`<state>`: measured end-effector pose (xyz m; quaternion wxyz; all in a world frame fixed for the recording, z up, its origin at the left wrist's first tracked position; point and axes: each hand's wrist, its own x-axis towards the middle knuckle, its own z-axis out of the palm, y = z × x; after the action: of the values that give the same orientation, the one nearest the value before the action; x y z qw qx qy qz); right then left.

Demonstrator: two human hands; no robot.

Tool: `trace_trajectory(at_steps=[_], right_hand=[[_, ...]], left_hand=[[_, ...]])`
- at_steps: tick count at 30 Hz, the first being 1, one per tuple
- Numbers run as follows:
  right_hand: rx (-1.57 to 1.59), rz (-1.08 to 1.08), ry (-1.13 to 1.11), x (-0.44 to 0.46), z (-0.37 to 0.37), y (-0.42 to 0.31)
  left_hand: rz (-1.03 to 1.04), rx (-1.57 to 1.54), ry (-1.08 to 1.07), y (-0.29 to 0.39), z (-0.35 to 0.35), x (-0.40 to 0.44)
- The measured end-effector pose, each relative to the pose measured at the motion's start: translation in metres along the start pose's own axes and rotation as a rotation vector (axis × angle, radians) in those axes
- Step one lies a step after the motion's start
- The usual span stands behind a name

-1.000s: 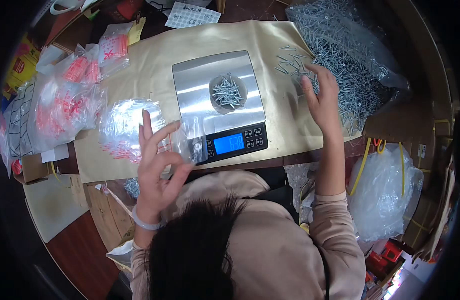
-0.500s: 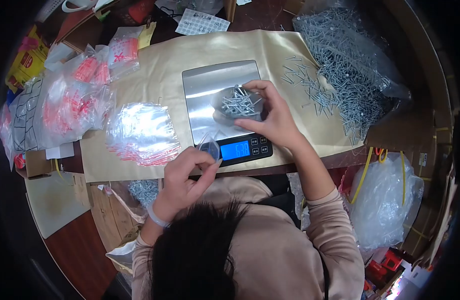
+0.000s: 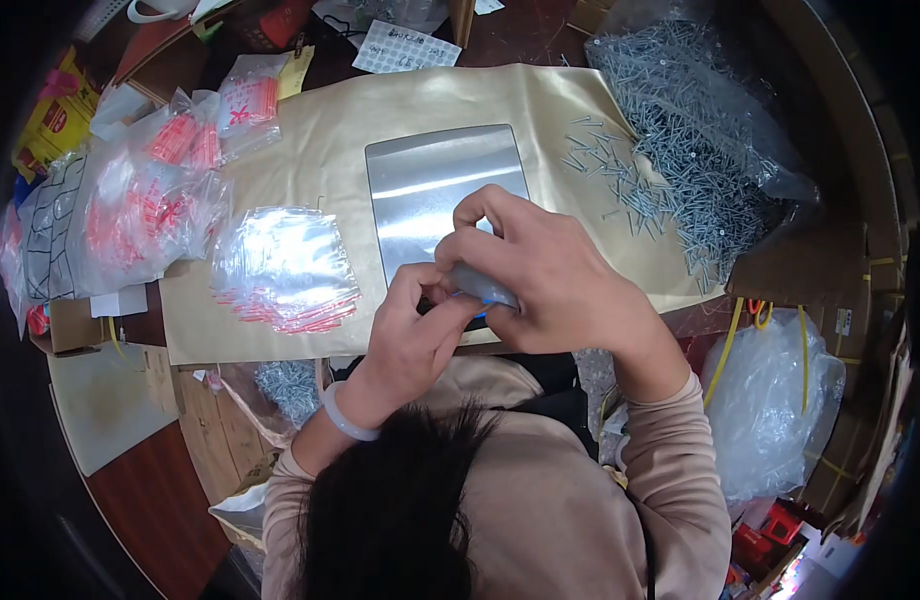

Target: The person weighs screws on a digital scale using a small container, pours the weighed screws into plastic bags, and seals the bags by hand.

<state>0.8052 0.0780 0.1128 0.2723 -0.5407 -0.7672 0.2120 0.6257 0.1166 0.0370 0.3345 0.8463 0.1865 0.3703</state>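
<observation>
Above the front of the digital scale [image 3: 430,175], my two hands meet. My right hand [image 3: 555,275] grips a greyish see-through cup [image 3: 483,284], now tilted down toward my left hand [image 3: 410,335]. The left fingers are pinched together at the cup's lower edge, where the small clear plastic bag they held a moment ago is mostly hidden. Both hands cover most of the scale's display. Whatever is inside the cup is out of sight. On the left lies a fanned stack of clear zip bags [image 3: 285,260] with red edges.
Loose screws [image 3: 630,185] spill from a large plastic bag of screws [image 3: 700,130] at the right. Packs of red-edged bags [image 3: 145,215] are heaped at the left. A gold sheet [image 3: 320,130] covers the table. A printed label sheet [image 3: 405,47] lies at the back.
My right hand has brought the screw-filled cup off the scale plate, toward my body, and tipped it over. My left hand has moved up and right to meet it.
</observation>
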Motion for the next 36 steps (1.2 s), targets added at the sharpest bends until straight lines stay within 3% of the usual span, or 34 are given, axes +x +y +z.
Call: trace_trajectory(at_steps=[7, 10, 13, 15, 16, 20, 23, 25, 28, 31, 35, 36], right_hand=[[0.057, -0.089, 0.028, -0.005, -0.021, 0.005], [0.164, -0.053, 0.204, -0.008, -0.019, 0.031], [0.388, 0.304, 0.236, -0.017, 0.006, 0.061], [0.058, 0.23, 0.263, -0.025, 0.035, 0.082], [-0.105, 0.192, 0.274, -0.028, 0.044, 0.089], [0.136, -0.007, 0.213, -0.023, 0.021, 0.052], [0.171, -0.025, 0.154, -0.027, 0.022, 0.041], [0.074, -0.096, 0.229, -0.025, 0.021, 0.029], [-0.029, -0.168, 0.222, -0.026, 0.021, 0.016], [-0.016, -0.17, 0.188, -0.026, 0.023, 0.015], [0.021, -0.217, 0.209, -0.024, 0.027, 0.017], [0.033, -0.232, 0.221, -0.023, 0.029, 0.018]], left_hand=[[-0.009, 0.009, -0.021, 0.001, -0.005, 0.001], [-0.038, 0.009, -0.01, 0.0, -0.011, -0.001], [-0.067, -0.062, 0.101, -0.001, -0.015, -0.001], [-0.163, -0.172, 0.142, -0.001, -0.019, -0.002], [-0.238, -0.383, 0.165, -0.005, -0.016, -0.006], [-0.262, -0.596, 0.177, -0.003, -0.019, -0.006], [-0.187, -0.672, 0.129, -0.002, -0.017, -0.005], [-0.159, -0.733, 0.1, -0.003, -0.016, -0.006], [-0.28, -0.596, 0.061, 0.013, -0.016, 0.004], [-0.214, -0.301, -0.11, 0.007, -0.025, 0.003], [-0.358, -0.34, -0.041, 0.015, -0.024, 0.007], [-0.293, -0.264, -0.082, 0.014, -0.027, 0.007]])
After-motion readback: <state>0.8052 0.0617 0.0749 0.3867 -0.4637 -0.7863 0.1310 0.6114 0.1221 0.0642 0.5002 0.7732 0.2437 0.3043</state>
